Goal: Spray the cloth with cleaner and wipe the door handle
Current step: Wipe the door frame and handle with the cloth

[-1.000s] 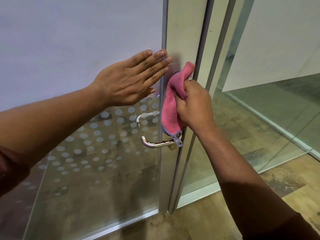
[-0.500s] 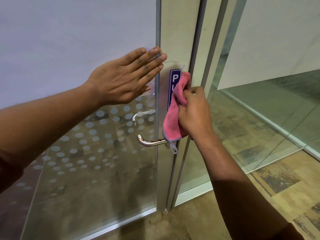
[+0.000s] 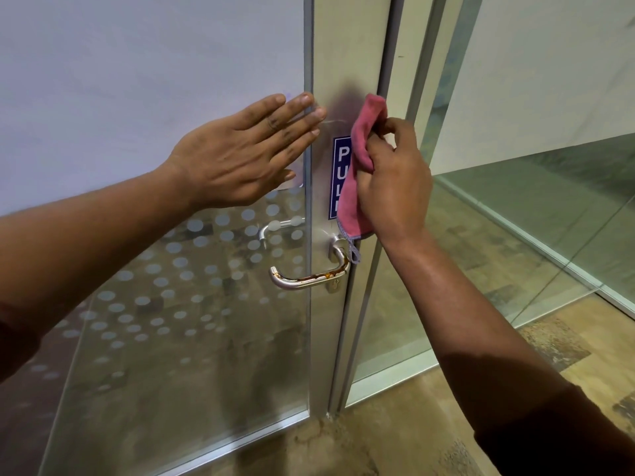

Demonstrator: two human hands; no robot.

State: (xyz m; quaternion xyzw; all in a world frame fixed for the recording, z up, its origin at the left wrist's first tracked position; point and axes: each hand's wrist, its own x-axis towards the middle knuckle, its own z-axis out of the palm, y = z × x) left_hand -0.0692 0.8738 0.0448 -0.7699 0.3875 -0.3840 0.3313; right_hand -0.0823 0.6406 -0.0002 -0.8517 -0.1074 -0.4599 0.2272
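**Cloth on the frame, handle not yet touched**

While my right hand (image 3: pixel 391 187) bunches the pink cloth (image 3: pixel 354 187) in curled fingers against the pale door frame (image 3: pixel 350 46), the handle (image 3: pixel 305 274) sits just below, only brushed by the cloth's dangling stitched corner. I judge the main risk to be wiping the frame and the blue PULL sign (image 3: pixel 340 166) instead of the lever; the soft, floppy cloth could also snag on the lever's bend or slip from my grip. My left hand (image 3: pixel 240 156) lies flat, fingers straight and together, on the glass door (image 3: pixel 154 338); leaning harder may swing it away from me. The lever is smooth curved metal with brown rusty streaks, which a light pass probably won't lift. Beyond, frosted dots speckle the glass, and mottled floor (image 3: pixel 549 365) shows past the frame.
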